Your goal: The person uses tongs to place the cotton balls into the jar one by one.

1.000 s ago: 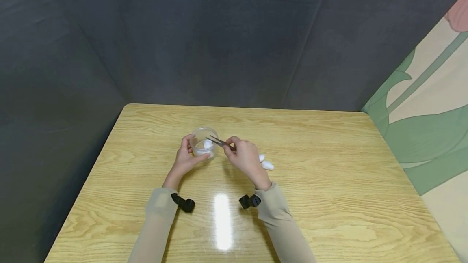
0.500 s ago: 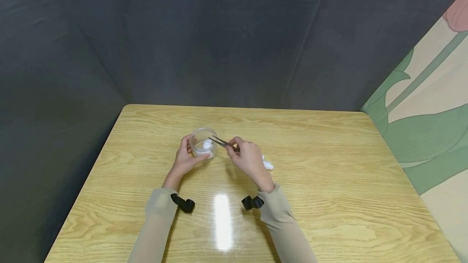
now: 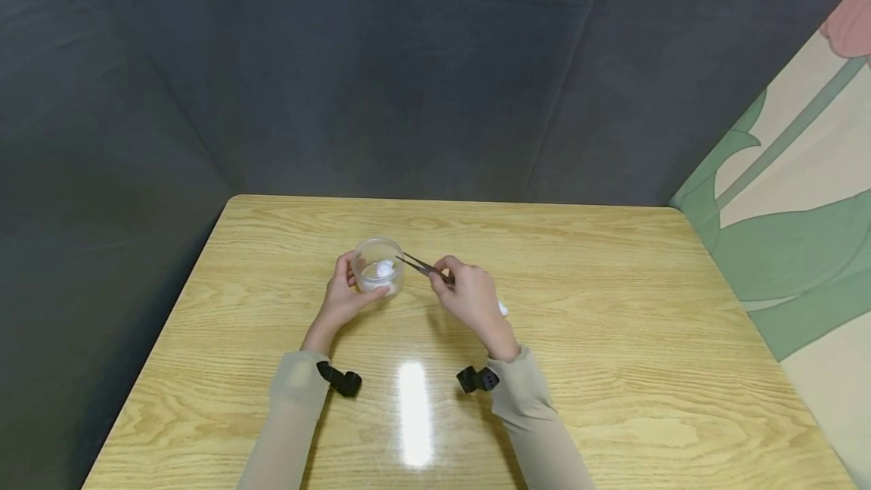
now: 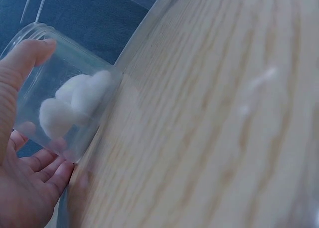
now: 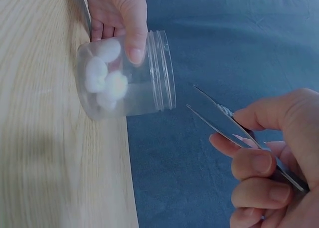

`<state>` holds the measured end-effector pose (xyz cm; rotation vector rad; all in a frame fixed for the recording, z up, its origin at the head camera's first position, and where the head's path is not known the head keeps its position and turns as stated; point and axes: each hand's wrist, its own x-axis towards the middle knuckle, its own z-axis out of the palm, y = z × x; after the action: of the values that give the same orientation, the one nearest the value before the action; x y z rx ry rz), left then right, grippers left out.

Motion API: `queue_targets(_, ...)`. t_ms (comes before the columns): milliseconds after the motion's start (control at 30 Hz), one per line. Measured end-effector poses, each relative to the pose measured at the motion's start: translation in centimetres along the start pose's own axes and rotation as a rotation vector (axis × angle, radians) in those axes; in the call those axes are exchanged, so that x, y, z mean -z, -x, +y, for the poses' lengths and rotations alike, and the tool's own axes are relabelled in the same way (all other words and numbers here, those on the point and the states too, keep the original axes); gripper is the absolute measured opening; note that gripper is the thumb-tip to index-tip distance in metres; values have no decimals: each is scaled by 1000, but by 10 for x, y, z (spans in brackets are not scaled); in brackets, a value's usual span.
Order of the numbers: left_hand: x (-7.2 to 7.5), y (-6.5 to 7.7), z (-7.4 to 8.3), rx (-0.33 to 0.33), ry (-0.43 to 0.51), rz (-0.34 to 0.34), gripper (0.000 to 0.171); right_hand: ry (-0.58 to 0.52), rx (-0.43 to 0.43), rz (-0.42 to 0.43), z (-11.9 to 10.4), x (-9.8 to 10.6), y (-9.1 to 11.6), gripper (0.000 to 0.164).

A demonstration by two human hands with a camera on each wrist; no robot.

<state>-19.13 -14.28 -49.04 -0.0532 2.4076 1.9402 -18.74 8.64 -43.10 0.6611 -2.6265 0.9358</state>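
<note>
My left hand (image 3: 343, 297) grips one clear jar (image 5: 141, 97) holding at least three cotton balls (image 5: 116, 85); my right hand (image 3: 472, 299) pinches one pair of tweezers (image 5: 224, 110). Only the head view shows another white piece (image 3: 503, 308) outside.

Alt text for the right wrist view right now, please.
A right hand holds metal tweezers, tips apart with nothing between them, just outside the mouth of a clear jar. A left hand grips the jar, which holds several white cotton-like balls near its base; a wood-grain table spans the picture's left.
</note>
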Motion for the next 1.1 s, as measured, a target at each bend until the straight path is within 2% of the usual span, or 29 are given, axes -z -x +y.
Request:
queue_targets(133, -1, 8, 14, -8, -6, -12, 83, -6, 1, -3, 2, 4, 2, 10)
queue_targets(200, -1, 9, 16, -7, -9, -13, 82, -9, -2, -6, 2, 6, 3, 11)
queue_targets(1100, 0, 10, 16, -9, -9, -18, 82, 14, -23, -4, 11, 19, 14, 10)
